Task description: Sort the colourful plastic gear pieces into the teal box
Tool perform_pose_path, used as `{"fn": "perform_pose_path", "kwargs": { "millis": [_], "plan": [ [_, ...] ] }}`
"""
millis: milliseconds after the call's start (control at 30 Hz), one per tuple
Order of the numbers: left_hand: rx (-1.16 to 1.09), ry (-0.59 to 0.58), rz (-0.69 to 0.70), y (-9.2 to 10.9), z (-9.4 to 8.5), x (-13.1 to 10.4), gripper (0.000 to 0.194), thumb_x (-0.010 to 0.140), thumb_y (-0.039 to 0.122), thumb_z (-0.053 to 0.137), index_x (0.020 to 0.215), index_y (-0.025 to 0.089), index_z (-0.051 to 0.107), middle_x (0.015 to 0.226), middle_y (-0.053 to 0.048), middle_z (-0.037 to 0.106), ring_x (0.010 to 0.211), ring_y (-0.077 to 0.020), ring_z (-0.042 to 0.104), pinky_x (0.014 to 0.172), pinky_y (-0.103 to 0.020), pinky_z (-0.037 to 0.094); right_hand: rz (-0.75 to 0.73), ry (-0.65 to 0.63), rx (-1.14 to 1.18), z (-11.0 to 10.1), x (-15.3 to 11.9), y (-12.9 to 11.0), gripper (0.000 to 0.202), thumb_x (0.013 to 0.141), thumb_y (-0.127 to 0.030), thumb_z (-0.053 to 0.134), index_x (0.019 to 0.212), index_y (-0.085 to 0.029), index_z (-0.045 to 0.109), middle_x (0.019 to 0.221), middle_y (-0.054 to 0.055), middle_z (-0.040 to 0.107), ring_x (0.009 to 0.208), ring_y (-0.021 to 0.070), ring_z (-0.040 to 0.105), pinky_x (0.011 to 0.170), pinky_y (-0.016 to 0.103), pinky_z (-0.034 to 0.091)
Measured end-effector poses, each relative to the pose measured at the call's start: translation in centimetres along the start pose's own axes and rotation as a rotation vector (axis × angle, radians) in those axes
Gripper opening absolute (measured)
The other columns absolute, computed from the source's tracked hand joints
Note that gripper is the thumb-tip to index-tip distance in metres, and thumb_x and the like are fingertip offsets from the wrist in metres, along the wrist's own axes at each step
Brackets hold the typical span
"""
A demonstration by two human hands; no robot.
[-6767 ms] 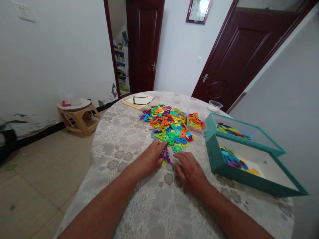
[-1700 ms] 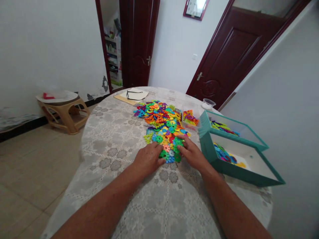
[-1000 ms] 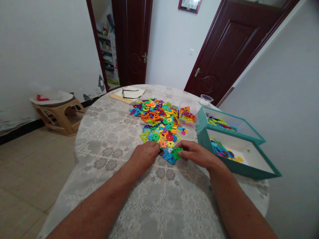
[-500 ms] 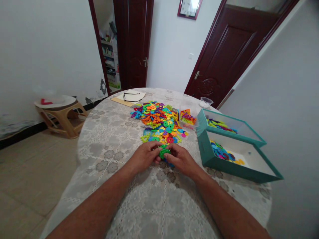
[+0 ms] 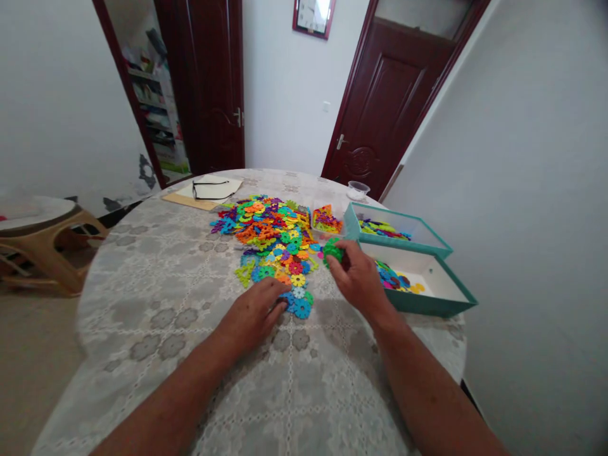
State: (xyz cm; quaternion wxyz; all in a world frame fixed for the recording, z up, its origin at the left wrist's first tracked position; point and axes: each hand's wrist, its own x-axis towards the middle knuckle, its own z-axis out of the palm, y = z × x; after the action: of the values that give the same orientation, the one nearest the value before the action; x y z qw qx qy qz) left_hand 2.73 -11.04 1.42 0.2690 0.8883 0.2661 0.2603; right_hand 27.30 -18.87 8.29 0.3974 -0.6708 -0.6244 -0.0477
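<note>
Got green discs (image 5: 332,252) pinched in right hand (image 5: 360,277) above the worktop (image 5: 285,405), with left hand (image 5: 251,311) palm-down by blue discs (image 5: 302,308), can't tell its grip.

– Back wall (image 5: 282,107)?
– White, red-framed clock (image 5: 313,16) up high.
– Left?
– Dark red door (image 5: 204,88), shelves (image 5: 154,114) beside it, peeling patches (image 5: 146,171) low on the wall. Tan stool (image 5: 57,253), beige floor (image 5: 42,361).
– Right?
– Second dark red door (image 5: 392,95), pane (image 5: 413,11) above.
– Middle?
– Round table (image 5: 114,278), pale floral cloth (image 5: 164,345). Light's soft, even.

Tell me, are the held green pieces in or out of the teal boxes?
Out: the right hand holds the green pieces, which show left of both teal boxes.
</note>
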Motion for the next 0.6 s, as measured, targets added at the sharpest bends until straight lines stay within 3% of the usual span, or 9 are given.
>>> {"fn": "perform_pose_path", "kwargs": {
  "millis": [100,200,333,400,500,533,600],
  "plan": [
    [0.118,-0.084,0.007,0.3,0.1,-0.2,0.035,0.097,0.02,0.054,0.129,0.022,0.067,0.135,-0.012,0.066,0.125,-0.0257,0.061,0.111,-0.04,0.048,0.039,0.076,-0.323,-2.6,0.8,3.2,0.026,0.097,-0.035,0.055,0.117,-0.019,0.062,0.099,0.011,0.072,0.082,0.0246,0.064,0.077,0.034,0.045],
    [0.18,-0.136,-0.039,0.6,-0.1,-0.2,0.039,0.094,0.019,0.059,0.133,0.023,0.062,0.137,-0.011,0.064,0.128,-0.0259,0.06,0.112,-0.04,0.047,0.184,0.046,-0.616,-4.3,0.9,6.3,0.028,0.098,-0.032,0.052,0.118,-0.017,0.063,0.106,0.015,0.072,0.089,0.0284,0.065,0.078,0.036,0.045],
    [0.228,-0.188,-0.041,0.6,0.0,0.0,0.04,0.096,0.021,0.062,0.135,0.024,0.059,0.141,-0.009,0.063,0.131,-0.0262,0.057,0.113,-0.041,0.046,0.332,0.019,-0.778,-5.4,0.6,8.4,0.028,0.097,-0.027,0.05,0.117,-0.015,0.066,0.107,0.019,0.071,0.095,0.0329,0.065,0.08,0.041,0.046],
    [0.255,-0.199,-0.05,0.5,0.3,0.1,0.039,0.096,0.023,0.063,0.135,0.025,0.059,0.142,-0.009,0.063,0.13,-0.0272,0.056,0.111,-0.043,0.048,0.281,0.098,-0.779,-5.5,0.7,8.2,0.03,0.095,-0.024,0.051,0.118,-0.013,0.066,0.114,0.023,0.069,0.105,0.0357,0.063,0.086,0.044,0.047],
    [0.287,-0.202,-0.046,0.0,0.8,0.3,0.038,0.097,0.025,0.064,0.134,0.027,0.06,0.139,-0.009,0.063,0.127,-0.0275,0.057,0.106,-0.042,0.05,0.09,0.167,-0.619,-5.0,0.9,6.5,0.028,0.095,-0.021,0.05,0.117,-0.012,0.066,0.118,0.023,0.068,0.113,0.0345,0.061,0.095,0.046,0.046],
    [0.292,-0.2,-0.042,-0.1,0.9,0.3,0.036,0.097,0.025,0.063,0.133,0.027,0.06,0.137,-0.009,0.064,0.126,-0.0271,0.058,0.105,-0.041,0.05,0.038,0.117,-0.522,-4.6,0.8,5.7,0.027,0.096,-0.022,0.05,0.116,-0.014,0.066,0.116,0.02,0.069,0.11,0.032,0.063,0.095,0.044,0.046],
    [0.292,-0.19,-0.048,-0.3,1.0,0.3,0.032,0.098,0.026,0.063,0.13,0.026,0.062,0.132,-0.009,0.065,0.123,-0.026,0.059,0.103,-0.039,0.05,-0.018,-0.122,-0.306,-3.5,0.4,3.8,0.024,0.097,-0.025,0.052,0.114,-0.018,0.067,0.109,0.013,0.072,0.098,0.0257,0.066,0.091,0.039,0.049]
  ]
}}
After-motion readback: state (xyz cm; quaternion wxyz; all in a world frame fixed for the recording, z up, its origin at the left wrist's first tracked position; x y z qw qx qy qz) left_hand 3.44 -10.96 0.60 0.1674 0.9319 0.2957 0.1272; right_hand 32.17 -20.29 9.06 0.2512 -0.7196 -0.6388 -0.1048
